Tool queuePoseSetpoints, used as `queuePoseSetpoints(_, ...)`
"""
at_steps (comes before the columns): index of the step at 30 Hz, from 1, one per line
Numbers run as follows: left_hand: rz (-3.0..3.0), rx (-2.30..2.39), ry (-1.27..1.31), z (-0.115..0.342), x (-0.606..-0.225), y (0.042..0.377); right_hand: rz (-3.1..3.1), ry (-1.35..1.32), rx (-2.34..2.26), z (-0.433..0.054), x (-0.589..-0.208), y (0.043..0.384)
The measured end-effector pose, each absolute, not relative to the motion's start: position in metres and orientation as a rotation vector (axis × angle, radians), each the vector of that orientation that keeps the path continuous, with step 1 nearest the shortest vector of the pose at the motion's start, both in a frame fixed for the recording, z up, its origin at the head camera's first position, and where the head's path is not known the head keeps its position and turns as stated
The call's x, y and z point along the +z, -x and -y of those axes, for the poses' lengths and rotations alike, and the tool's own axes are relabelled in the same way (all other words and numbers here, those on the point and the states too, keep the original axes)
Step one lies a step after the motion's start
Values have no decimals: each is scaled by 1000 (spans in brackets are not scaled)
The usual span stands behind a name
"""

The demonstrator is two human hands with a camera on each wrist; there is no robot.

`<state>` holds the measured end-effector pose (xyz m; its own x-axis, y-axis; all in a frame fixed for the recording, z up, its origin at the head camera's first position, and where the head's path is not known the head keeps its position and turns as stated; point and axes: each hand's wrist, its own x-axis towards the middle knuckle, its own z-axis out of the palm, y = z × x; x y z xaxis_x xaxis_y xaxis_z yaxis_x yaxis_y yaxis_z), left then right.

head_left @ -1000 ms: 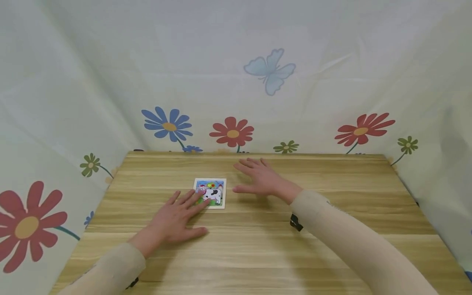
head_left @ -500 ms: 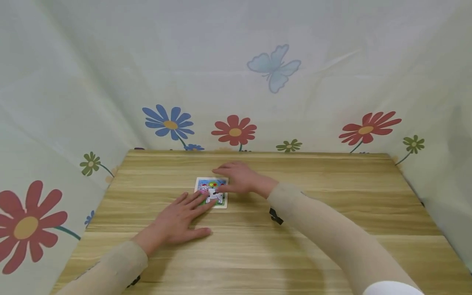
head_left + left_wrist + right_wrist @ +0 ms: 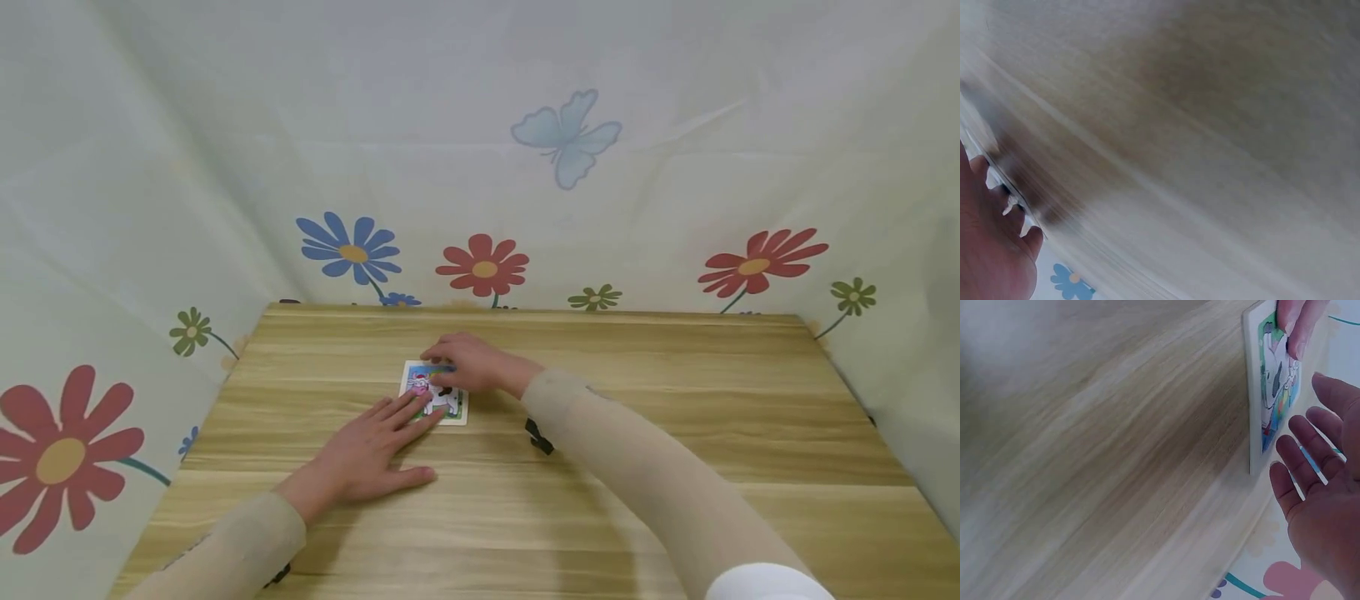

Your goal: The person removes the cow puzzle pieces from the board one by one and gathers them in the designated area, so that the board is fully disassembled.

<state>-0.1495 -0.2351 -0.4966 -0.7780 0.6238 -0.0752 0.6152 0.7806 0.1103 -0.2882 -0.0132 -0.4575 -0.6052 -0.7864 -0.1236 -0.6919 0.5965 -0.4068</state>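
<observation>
A square cow picture board with a white border lies flat on the wooden table. My left hand is spread flat, its fingertips resting on the lower left part of the picture. My right hand is over the board's upper right corner, fingers loosely bent and nothing in its grasp. In the right wrist view, left fingers press on the board, while the right hand holds its fingers apart beside it. The left wrist view catches only part of the left hand; the board is not visible there.
The wooden table reaches back to a pale curtain printed with flowers and a butterfly. More curtain hangs along the left and right sides. A black strap piece hangs below the right wrist.
My right hand has moved left from beside the board to over its upper right corner. My left hand has stayed on the board. The head view has shifted slightly.
</observation>
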Motion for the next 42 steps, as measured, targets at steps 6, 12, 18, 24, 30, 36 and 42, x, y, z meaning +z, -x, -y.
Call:
queuePoseSetpoints(6, -2859, 152, -978, 235, -496, 148, -2505, 1220, -521, 21, -454, 290)
queuePoseSetpoints(12, -2845, 154, -960, 235, -495, 146, -2498, 1166, -560, 27, -454, 291)
queuePoseSetpoints(18, -2861, 151, -980, 235, -498, 146, -2513, 1144, -572, 31, -459, 293)
queuePoseSetpoints(24, -2867, 125, -991, 236, -499, 146, -2517, 1123, -582, 35, -462, 296)
queuePoseSetpoints(30, -2868, 128, -980, 236, -497, 144, -2473, 1085, -647, 39, -460, 298)
queuePoseSetpoints(36, -2861, 115, -972, 236, -497, 144, -2421, 993, -757, 38, -460, 301)
queuePoseSetpoints(42, -2856, 114, -972, 235, -497, 144, -2381, 958, -843, 36, -464, 307)
